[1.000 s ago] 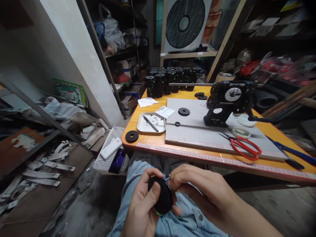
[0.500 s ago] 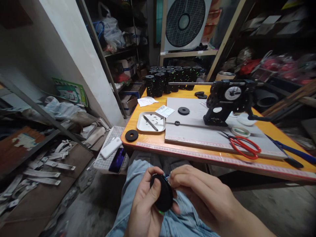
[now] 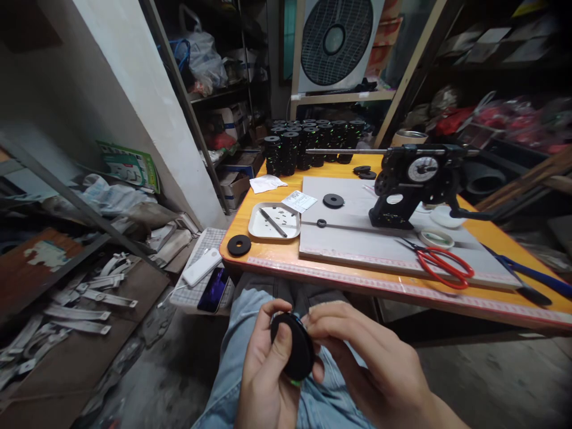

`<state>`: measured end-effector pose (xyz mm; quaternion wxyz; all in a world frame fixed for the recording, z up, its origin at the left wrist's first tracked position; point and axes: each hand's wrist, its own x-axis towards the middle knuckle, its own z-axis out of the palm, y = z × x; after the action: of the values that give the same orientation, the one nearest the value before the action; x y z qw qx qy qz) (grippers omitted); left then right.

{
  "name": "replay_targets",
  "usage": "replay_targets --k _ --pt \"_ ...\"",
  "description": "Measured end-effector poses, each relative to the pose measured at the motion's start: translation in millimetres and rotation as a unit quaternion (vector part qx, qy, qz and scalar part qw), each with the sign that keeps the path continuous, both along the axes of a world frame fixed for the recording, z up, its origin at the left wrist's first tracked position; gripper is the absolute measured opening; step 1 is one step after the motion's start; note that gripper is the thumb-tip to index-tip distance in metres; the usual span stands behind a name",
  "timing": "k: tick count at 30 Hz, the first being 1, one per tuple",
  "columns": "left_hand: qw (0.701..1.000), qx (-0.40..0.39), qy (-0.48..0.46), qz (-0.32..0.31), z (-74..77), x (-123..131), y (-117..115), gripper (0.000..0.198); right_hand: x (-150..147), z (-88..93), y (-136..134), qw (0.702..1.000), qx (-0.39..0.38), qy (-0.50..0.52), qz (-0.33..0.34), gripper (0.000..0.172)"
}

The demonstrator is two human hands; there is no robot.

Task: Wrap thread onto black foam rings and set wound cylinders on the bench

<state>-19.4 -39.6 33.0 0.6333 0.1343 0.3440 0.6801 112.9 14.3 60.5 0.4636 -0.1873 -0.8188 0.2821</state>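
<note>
Over my lap, my left hand [image 3: 270,369] grips a black round spool [image 3: 298,351], thumb pressed on its flat face and fingers behind it. A bit of bright green shows at the spool's lower edge. My right hand [image 3: 375,348] is at the spool's upper right edge, its thumb and fingertips pinched together there. Whatever lies between those fingertips is hidden. On the table beyond sit a black ring-shaped disc [image 3: 231,245] at the left corner and a white tray [image 3: 254,229] with a grey rod [image 3: 272,221] and several small dark bits.
A grey board [image 3: 313,247] carries another black disc [image 3: 333,201], a hand-cranked winder [image 3: 393,205] with a dial, a small bowl [image 3: 437,238] and red-handled scissors [image 3: 444,268]. Stacks of black spools [image 3: 289,154] stand at the back. Blue-handled pliers [image 3: 536,277] lie right. A phone [image 3: 214,290] rests left.
Both hands stay at the spool with almost the same grip. My right hand's fingers have shifted very slightly at its edge. The table things stay put.
</note>
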Motion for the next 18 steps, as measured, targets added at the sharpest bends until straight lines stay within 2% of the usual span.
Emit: replay_targets --k 7,14,18 --pt "0.997 0.020 0.028 0.064 5.7 7 2 0.031 0 0.7 0 1.000 -0.001 0.001 0.002 0.031" --pt "0.970 0.005 0.063 0.233 9.3 19 5 0.039 -9 -17.5 -10 0.998 -0.041 0.038 -0.013 0.044" --pt "0.965 0.017 0.058 0.255 7.7 21 9 0.038 -17 -24.0 -9 0.998 -0.031 0.060 -0.021 0.048"
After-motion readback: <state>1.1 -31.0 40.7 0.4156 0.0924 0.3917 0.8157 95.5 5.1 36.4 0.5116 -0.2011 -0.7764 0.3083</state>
